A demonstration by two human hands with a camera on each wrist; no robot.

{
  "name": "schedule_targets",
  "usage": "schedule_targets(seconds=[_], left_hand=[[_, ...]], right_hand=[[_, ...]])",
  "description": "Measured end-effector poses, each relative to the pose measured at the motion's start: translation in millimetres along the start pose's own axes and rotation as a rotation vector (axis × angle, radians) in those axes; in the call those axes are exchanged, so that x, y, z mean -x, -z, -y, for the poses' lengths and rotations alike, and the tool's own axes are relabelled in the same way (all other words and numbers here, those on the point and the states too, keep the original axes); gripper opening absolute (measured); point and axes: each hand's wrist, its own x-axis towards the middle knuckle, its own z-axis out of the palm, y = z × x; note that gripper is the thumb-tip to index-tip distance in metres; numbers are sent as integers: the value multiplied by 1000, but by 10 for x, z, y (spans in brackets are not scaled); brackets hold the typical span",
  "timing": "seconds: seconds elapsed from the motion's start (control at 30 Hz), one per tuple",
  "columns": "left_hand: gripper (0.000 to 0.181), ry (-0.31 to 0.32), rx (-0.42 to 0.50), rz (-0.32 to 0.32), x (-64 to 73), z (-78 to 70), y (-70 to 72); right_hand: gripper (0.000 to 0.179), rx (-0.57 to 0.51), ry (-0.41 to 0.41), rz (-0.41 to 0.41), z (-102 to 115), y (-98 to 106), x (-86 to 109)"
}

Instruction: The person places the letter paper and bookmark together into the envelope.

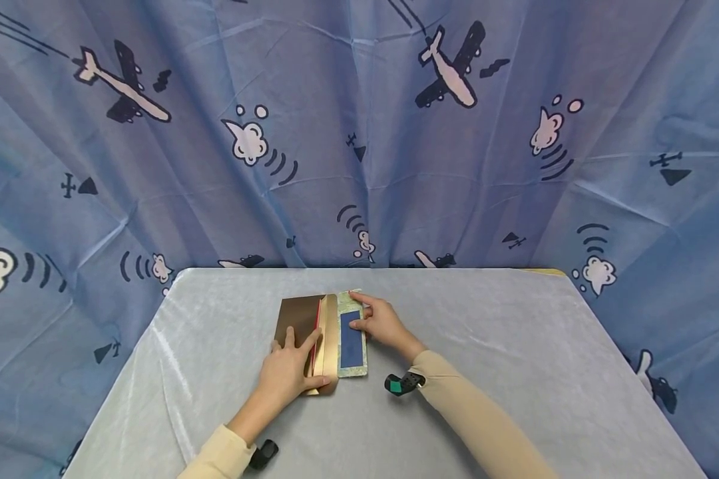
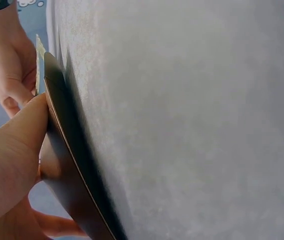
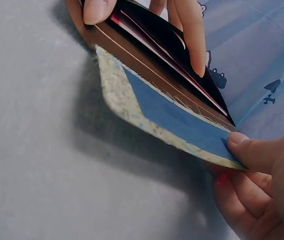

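Note:
A brown folder-like envelope (image 1: 299, 309) lies with a gold flap (image 1: 331, 332) folded out on its right; a red-edged layer (image 3: 146, 42) shows in its opening. My left hand (image 1: 284, 372) rests on it with fingers spread, thumb pressing near the flap's lower end and fingertips on the brown face. A pale, mottled green card (image 3: 117, 95) with a dark blue rectangle (image 1: 351, 342) lies along the flap's right edge. My right hand (image 1: 383, 322) pinches the card near its far end, thumb on the blue face and fingers underneath. A bit of red (image 3: 224, 177) shows beneath the card.
A pale grey cloth covers the table (image 1: 485, 332). Behind it hangs a blue curtain (image 1: 311, 133) printed with planes and clouds. Black straps (image 1: 404, 384) sit at both wrists, by the beige sleeves (image 1: 473, 412).

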Motion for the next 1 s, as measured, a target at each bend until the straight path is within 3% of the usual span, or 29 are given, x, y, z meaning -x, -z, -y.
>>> schedule_targets(seconds=[0.3,0.57,1.0], left_hand=[[98,4,4,12,19,13,-2],[98,-9,2,-6,10,9,13],[97,-6,-10,28,0,-1,27]], right_hand=[[70,6,41,18,-7,-71,-20],[69,92,66,-7,18,-118,-50],[66,220,87,-20,117,-202,-91]])
